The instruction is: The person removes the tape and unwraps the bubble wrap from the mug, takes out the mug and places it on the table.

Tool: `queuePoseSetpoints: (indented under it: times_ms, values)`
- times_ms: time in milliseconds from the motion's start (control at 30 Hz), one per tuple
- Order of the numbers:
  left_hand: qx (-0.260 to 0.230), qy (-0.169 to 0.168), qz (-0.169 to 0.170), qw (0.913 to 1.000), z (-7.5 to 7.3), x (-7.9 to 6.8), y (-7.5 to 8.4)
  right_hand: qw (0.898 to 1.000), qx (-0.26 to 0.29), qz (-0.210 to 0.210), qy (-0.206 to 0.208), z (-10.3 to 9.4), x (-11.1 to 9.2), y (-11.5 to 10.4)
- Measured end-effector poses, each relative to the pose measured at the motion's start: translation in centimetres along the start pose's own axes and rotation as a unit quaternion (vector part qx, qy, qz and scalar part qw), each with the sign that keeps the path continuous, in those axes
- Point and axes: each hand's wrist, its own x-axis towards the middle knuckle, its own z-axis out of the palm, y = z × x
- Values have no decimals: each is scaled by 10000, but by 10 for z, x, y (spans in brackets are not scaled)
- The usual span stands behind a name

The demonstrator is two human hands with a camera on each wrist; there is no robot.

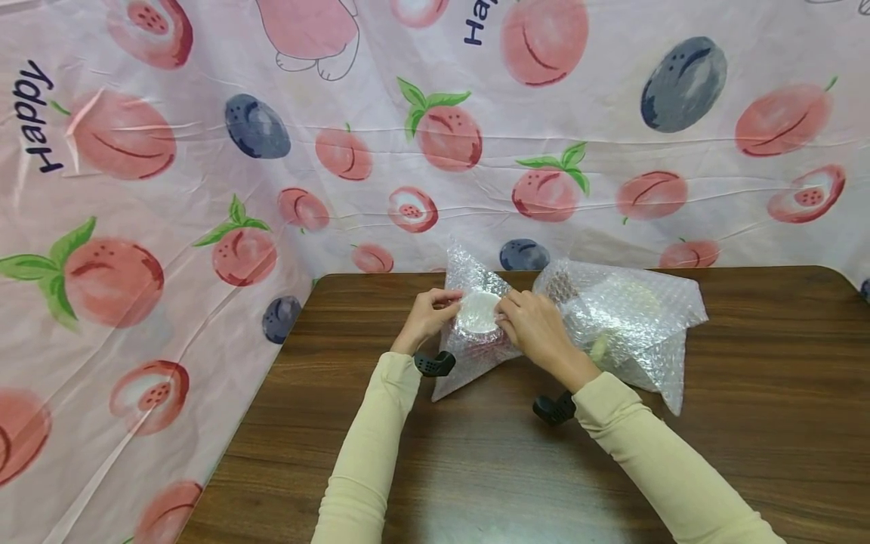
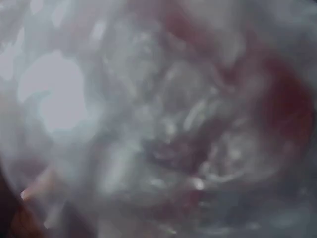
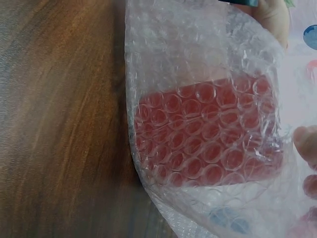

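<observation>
A sheet of bubble wrap (image 1: 457, 370) is folded around a red object (image 3: 208, 131) standing on the table. The object has a pale round top (image 1: 478, 313) in the head view; its exact kind is hidden by the wrap. My left hand (image 1: 427, 317) pinches the wrap at the left rim of that top. On the opposite side my right hand (image 1: 535, 323) pinches the wrap with curled fingers. In the right wrist view, fingertips (image 3: 308, 144) show at the right edge. The left wrist view is a blur of wrap and red.
Right of my right hand lies a second bubble-wrapped bundle (image 1: 628, 317), with something yellowish-green and something brownish showing through. Both stand on a dark wooden table (image 1: 476, 468). A fruit-printed cloth (image 1: 476, 204) hangs behind and at the left.
</observation>
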Motion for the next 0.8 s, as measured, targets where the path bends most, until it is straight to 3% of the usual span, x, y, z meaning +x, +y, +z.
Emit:
queuePoseSetpoints:
  times_ms: [433, 800]
  values:
    - [-162, 38, -97, 9998, 1, 1, -2, 9984, 172, -396, 360, -4, -13, -2]
    - [-94, 44, -161, 9998, 0, 1, -1, 9942, 445, -916, 340, -13, -24, -3]
